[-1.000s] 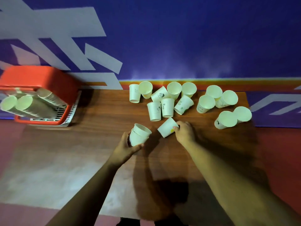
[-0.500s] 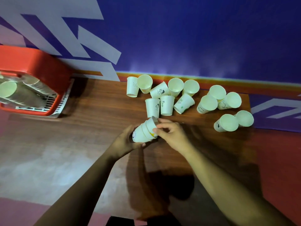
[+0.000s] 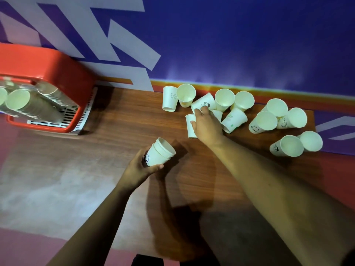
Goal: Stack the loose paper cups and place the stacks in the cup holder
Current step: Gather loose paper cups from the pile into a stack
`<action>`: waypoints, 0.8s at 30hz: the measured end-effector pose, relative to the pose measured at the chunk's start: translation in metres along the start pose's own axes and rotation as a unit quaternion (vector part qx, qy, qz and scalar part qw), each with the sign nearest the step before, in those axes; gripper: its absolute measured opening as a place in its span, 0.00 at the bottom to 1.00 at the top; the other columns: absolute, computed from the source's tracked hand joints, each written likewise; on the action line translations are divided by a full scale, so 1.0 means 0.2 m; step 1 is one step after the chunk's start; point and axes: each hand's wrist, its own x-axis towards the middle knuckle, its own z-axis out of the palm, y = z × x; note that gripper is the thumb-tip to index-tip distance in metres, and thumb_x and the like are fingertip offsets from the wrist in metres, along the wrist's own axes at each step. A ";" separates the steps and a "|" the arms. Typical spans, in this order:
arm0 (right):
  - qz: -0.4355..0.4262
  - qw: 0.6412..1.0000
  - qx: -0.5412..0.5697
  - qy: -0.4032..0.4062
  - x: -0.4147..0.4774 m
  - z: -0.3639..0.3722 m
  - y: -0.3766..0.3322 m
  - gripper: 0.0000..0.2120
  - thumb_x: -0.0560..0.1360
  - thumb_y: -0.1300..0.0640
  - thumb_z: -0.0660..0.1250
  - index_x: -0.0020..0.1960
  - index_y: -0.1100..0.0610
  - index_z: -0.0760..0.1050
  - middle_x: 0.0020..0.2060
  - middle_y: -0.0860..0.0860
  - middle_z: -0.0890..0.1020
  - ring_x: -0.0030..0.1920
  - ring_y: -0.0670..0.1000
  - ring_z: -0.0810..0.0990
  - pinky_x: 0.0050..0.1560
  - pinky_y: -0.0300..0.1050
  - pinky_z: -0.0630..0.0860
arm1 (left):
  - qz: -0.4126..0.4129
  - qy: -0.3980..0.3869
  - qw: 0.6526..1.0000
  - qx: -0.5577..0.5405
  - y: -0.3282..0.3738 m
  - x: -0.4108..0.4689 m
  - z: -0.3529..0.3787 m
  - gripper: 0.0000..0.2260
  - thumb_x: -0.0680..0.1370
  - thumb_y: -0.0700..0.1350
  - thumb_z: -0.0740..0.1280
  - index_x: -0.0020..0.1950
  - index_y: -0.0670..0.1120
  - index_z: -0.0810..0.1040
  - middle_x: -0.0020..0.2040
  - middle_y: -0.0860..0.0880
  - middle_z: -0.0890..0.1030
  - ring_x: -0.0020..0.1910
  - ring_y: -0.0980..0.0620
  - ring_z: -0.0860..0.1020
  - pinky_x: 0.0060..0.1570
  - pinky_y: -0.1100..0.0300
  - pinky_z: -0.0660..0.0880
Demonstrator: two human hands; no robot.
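Note:
My left hand (image 3: pixel 138 170) grips a short stack of white paper cups (image 3: pixel 161 154), tilted with the mouths up and to the right, above the wooden table (image 3: pixel 124 120). My right hand (image 3: pixel 207 126) reaches forward into the loose cups and curls over an upside-down cup (image 3: pixel 191 126), thumb on its side. A second upside-down cup (image 3: pixel 217 114) is mostly hidden under its fingers. Several more loose cups lie around, some on their sides (image 3: pixel 234 120), some upright (image 3: pixel 224 99). The red cup holder (image 3: pixel 57 73) stands at the far left with long cup stacks (image 3: pixel 28 104) lying in it.
Another group of loose cups (image 3: pixel 288 145) lies at the table's right end near the edge. A blue and white wall (image 3: pixel 230 45) runs right behind the table. A white slatted tray (image 3: pixel 76 120) sits under the red holder.
The right hand's cup is now on the stack in my left hand. The right hand has left the stack and moved forward onto the upside-down cups. The left hand has barely moved.

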 end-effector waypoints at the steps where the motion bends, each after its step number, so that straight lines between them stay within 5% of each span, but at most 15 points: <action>1: -0.008 1.000 -0.004 -0.015 0.01 0.03 -0.02 0.22 0.78 0.54 0.65 0.69 0.59 0.67 0.64 0.59 0.71 0.60 0.59 0.75 0.57 0.52 0.74 | 0.001 -0.001 1.000 -0.001 -0.01 0.00 -0.01 0.30 0.70 0.40 0.80 0.69 0.52 0.74 0.61 0.56 0.81 0.60 0.59 0.80 0.56 0.65 0.76; 4: 0.006 0.999 0.016 -0.042 -0.02 0.09 -0.07 0.26 0.74 0.61 0.69 0.69 0.59 0.65 0.62 0.59 0.70 0.58 0.59 0.77 0.56 0.49 0.75 | 0.002 -0.003 1.000 -0.009 -0.02 -0.01 -0.03 0.29 0.70 0.39 0.79 0.67 0.56 0.74 0.60 0.57 0.82 0.60 0.59 0.80 0.56 0.64 0.76; 7: 0.002 0.998 0.057 -0.021 -0.07 0.08 -0.11 0.16 0.77 0.62 0.66 0.63 0.59 0.70 0.60 0.57 0.72 0.54 0.57 0.79 0.51 0.46 0.74 | -0.005 -0.008 1.000 -0.007 -0.03 0.00 -0.05 0.30 0.70 0.40 0.80 0.69 0.53 0.74 0.61 0.57 0.82 0.60 0.59 0.79 0.59 0.61 0.76; 12: 0.057 0.941 0.328 0.064 -0.14 -0.10 -0.15 0.03 0.77 0.59 0.66 0.48 0.57 0.78 0.44 0.49 0.79 0.45 0.51 0.78 0.43 0.40 0.69 | 0.005 0.008 0.999 0.031 0.01 0.06 -0.06 0.30 0.69 0.41 0.80 0.68 0.53 0.74 0.59 0.59 0.82 0.58 0.60 0.80 0.59 0.60 0.76; 15: 0.088 0.886 0.456 0.002 -0.22 -0.19 -0.17 0.03 0.77 0.60 0.67 0.47 0.58 0.78 0.35 0.47 0.78 0.35 0.47 0.78 0.36 0.44 0.78 | 0.021 0.002 0.999 0.029 0.06 0.09 -0.02 0.28 0.69 0.39 0.80 0.66 0.53 0.75 0.58 0.56 0.82 0.57 0.59 0.80 0.58 0.59 0.77; 19: 0.104 0.811 0.564 -0.119 -0.30 -0.22 -0.21 0.02 0.77 0.65 0.66 0.47 0.63 0.78 0.31 0.55 0.78 0.28 0.49 0.78 0.30 0.42 0.78 | 0.043 -0.006 0.999 -0.015 0.14 0.10 0.07 0.28 0.70 0.36 0.78 0.67 0.51 0.73 0.59 0.55 0.81 0.56 0.63 0.80 0.53 0.68 0.76; 22: 0.085 0.805 0.562 -0.167 -0.33 -0.18 -0.21 0.04 0.78 0.62 0.66 0.49 0.57 0.79 0.30 0.57 0.78 0.27 0.51 0.76 0.30 0.42 0.75 | 0.051 0.001 0.998 -0.032 0.17 0.12 0.10 0.28 0.71 0.36 0.78 0.65 0.54 0.73 0.58 0.56 0.81 0.55 0.65 0.80 0.51 0.70 0.75; 24: 0.105 0.830 0.535 -0.117 -0.30 -0.15 -0.16 0.05 0.78 0.58 0.66 0.51 0.51 0.79 0.38 0.54 0.80 0.32 0.49 0.76 0.33 0.42 0.73 | 0.049 0.003 0.998 -0.031 0.17 0.12 0.11 0.28 0.71 0.37 0.78 0.65 0.56 0.73 0.59 0.56 0.81 0.57 0.63 0.80 0.52 0.70 0.75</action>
